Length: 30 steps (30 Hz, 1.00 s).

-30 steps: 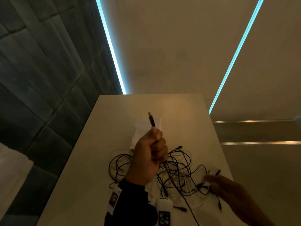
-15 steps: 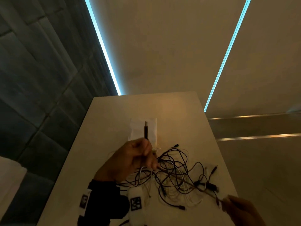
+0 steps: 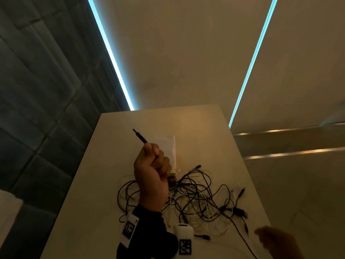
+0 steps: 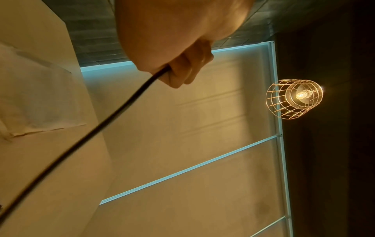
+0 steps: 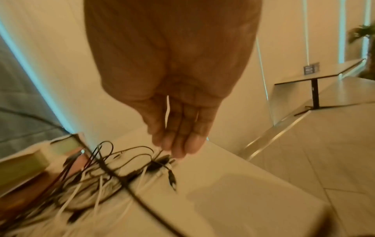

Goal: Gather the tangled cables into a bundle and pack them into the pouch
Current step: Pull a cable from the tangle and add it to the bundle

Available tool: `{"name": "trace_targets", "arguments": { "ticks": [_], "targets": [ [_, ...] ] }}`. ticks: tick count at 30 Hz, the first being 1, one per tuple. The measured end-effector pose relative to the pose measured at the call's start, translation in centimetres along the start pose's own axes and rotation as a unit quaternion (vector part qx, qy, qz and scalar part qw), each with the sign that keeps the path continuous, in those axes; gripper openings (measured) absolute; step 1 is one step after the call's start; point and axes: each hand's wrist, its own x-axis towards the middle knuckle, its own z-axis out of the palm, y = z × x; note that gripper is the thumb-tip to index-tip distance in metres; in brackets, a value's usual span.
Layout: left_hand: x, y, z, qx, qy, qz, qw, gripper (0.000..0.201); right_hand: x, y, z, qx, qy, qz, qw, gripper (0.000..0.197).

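Observation:
A tangle of black and white cables (image 3: 196, 197) lies on the pale table (image 3: 104, 184). My left hand (image 3: 153, 165) is raised over its left part and grips one black cable (image 4: 113, 115) in a fist. That cable's plug (image 3: 140, 136) sticks up and to the left. The white pouch (image 3: 168, 146) lies flat just beyond this hand, seen also as the pouch (image 4: 40, 96) in the left wrist view. My right hand (image 5: 178, 141) hangs with straight fingers above the tangle's right end (image 5: 158, 165), holding nothing. In the head view the right hand (image 3: 274, 240) is blurred.
A long black cable (image 3: 242, 238) trails toward the table's near right corner. A pale flat block (image 5: 24, 163) lies at the tangle's far side. The table's right edge (image 3: 250, 174) drops to a tiled floor. A caged lamp (image 4: 294, 98) hangs overhead; another table (image 5: 316, 73) stands far right.
My left hand has risen again and tipped the plug to the left. My right hand has drawn back from the tangle toward the near right corner.

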Motion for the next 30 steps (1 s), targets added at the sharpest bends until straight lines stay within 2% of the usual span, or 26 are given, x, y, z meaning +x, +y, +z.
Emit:
{"name": "trace_targets", "arguments": {
  "ticks": [2,6,9,12,18,20,23,25,27,30],
  "targets": [
    [0.0,0.1,0.1,-0.002,-0.004,-0.009,1.0,0.035,0.3,-3.9,2.7,-0.028,-0.003,-0.052,0.998,0.019],
    [0.0,0.1,-0.2,-0.005,-0.001,-0.018,1.0,0.035,2.8,-5.2,4.7,-0.125,-0.114,-0.126,0.977,0.029],
    [0.0,0.4,-0.8,0.005,0.004,-0.014,1.0,0.032,2.9,-5.5,5.6,-0.14,-0.149,-0.126,0.971,0.014],
    [0.0,0.6,-1.4,0.011,0.014,-0.008,1.0,0.032,3.5,-5.4,5.9,-0.139,-0.16,-0.118,0.97,0.017],
    [0.2,0.6,-2.3,0.025,0.022,-0.005,0.999,0.037,3.8,-8.1,3.1,-0.039,-0.168,-0.133,0.976,0.009],
    [0.1,0.6,-2.4,0.032,0.02,-0.006,0.999,0.037,3.5,-9.9,1.7,-0.017,-0.15,-0.159,0.976,0.009],
    [0.1,0.3,-2.2,0.071,0.013,-0.02,0.997,0.036,2.4,-13.6,-0.2,0.107,-0.091,-0.219,0.965,0.01],
    [-0.1,-0.2,-1.9,0.125,0.004,-0.038,0.991,0.034,1.5,-16.8,-0.8,0.229,-0.087,-0.239,0.939,0.004],
    [-0.2,-0.8,-1.3,0.183,-0.008,-0.059,0.981,0.028,0.6,-20.1,-0.6,0.353,-0.113,-0.245,0.896,0.009],
    [-0.3,-2.5,-1.0,0.284,-0.015,-0.086,0.955,0.025,-0.6,-24.6,1.0,0.398,-0.139,-0.266,0.867,0.019]
  ]
}}
